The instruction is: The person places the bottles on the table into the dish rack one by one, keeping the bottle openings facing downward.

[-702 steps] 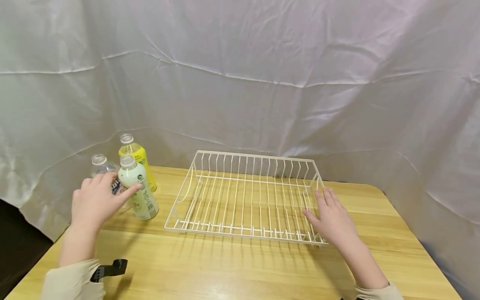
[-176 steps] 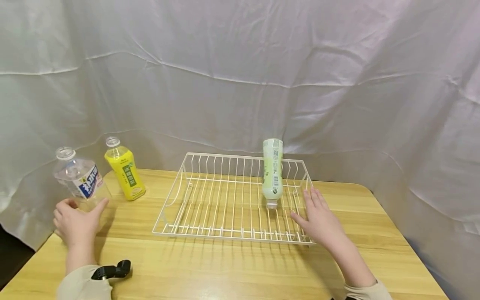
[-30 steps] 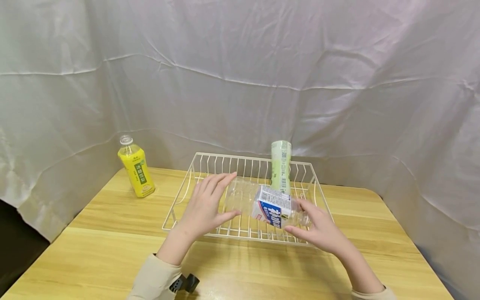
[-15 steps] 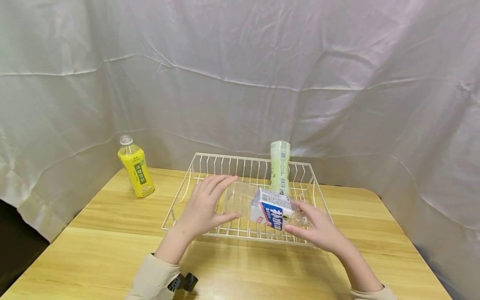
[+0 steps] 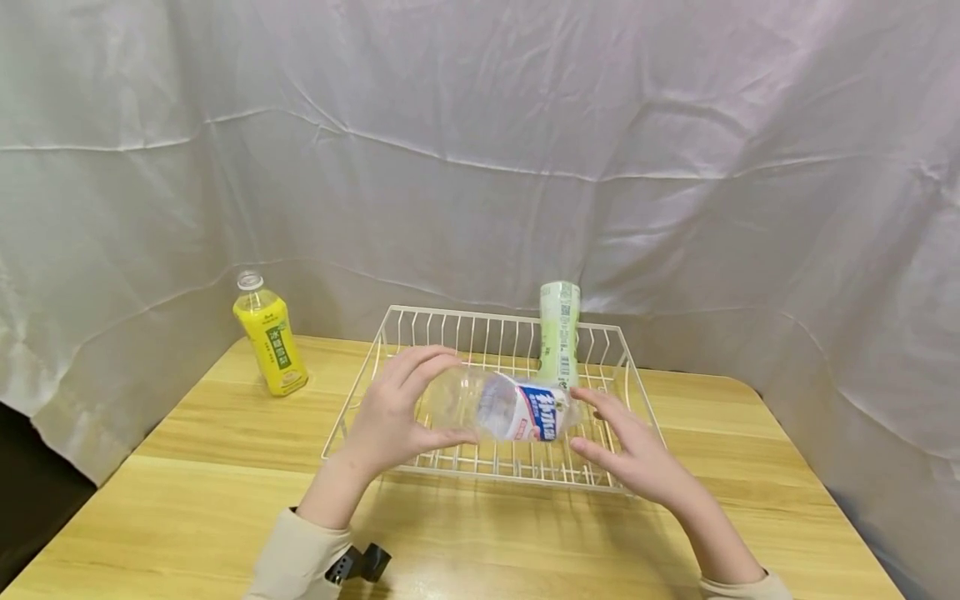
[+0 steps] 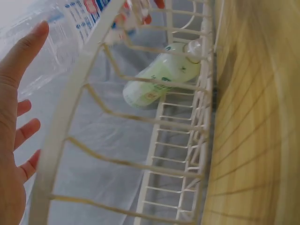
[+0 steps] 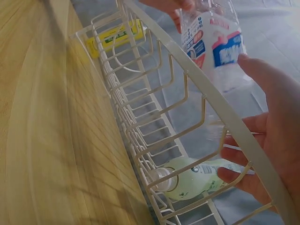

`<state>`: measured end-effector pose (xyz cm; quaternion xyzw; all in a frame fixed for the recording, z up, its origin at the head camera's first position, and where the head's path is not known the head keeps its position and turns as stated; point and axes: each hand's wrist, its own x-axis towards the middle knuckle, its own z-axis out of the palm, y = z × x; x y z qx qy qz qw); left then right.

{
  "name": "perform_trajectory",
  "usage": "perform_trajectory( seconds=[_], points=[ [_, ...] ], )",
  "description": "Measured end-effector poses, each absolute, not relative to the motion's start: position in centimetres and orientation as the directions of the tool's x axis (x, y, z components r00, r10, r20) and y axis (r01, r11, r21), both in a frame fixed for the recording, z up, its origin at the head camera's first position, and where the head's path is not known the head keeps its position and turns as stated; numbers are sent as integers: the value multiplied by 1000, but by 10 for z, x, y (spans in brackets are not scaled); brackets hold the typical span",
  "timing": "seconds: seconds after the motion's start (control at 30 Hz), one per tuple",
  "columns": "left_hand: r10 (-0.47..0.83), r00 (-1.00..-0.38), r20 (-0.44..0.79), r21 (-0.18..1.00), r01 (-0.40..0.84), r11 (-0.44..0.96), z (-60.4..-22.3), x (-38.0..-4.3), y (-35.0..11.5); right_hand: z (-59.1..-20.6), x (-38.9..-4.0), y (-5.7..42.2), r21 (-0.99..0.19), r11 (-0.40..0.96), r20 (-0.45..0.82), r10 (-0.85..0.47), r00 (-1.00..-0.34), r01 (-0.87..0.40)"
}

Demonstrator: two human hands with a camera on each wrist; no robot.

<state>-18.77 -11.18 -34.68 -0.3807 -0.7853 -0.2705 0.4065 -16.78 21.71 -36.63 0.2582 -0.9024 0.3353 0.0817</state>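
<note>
My left hand (image 5: 390, 412) grips a clear plastic bottle (image 5: 457, 396) near its base, above the rack, thumb below and fingers over the top. The bottle lies on its side, blue-and-white label showing and neck end toward the right. At that end, my right hand (image 5: 637, 450) has thumb and fingers apart, fingertips close to the bottle; in the right wrist view its thumb (image 7: 253, 65) overlaps the label edge. A pale green bottle (image 5: 559, 333) leans mouth-down in the white wire dish rack (image 5: 495, 312), its neck low among the wires in the right wrist view.
A yellow-labelled bottle (image 5: 273, 342) stands upright, uncapped, on the wooden table (image 5: 187, 517) left of the rack. Grey cloth (image 5: 480, 167) hangs behind and at both sides. The rack's rim stands raised around its wires.
Earlier, the green bottle went from table to rack and the clear bottle was lifted off the table. Over the last second the clear bottle turned and shifted left, out of the right hand's grasp.
</note>
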Motion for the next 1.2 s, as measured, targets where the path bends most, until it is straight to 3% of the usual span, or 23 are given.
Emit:
perform_trajectory(
  seconds=[0.4, 0.63, 0.8, 0.93, 1.2],
  points=[
    [210, -389, 897, 173, 746, 643, -333, -187, -143, -367, -172, 218, -603, 627, 371, -327, -869, -493],
    [141, -405, 903, 199, 686, 700, -325, -186, -154, -365, -176, 227, -443, 819, 384, -195, -903, -365],
    [119, -424, 898, 222, 668, 710, -322, -186, -154, -368, -175, 233, -291, 944, 234, -88, -968, -157],
    [97, -499, 861, 285, 631, 721, -325, -185, -153, -372, -176, 234, -218, 970, 161, -73, -984, -108],
    [47, -668, 743, 427, 526, 736, -325, -185, -143, -371, -179, 231, -250, 961, 99, -100, -990, -122]
  ],
)
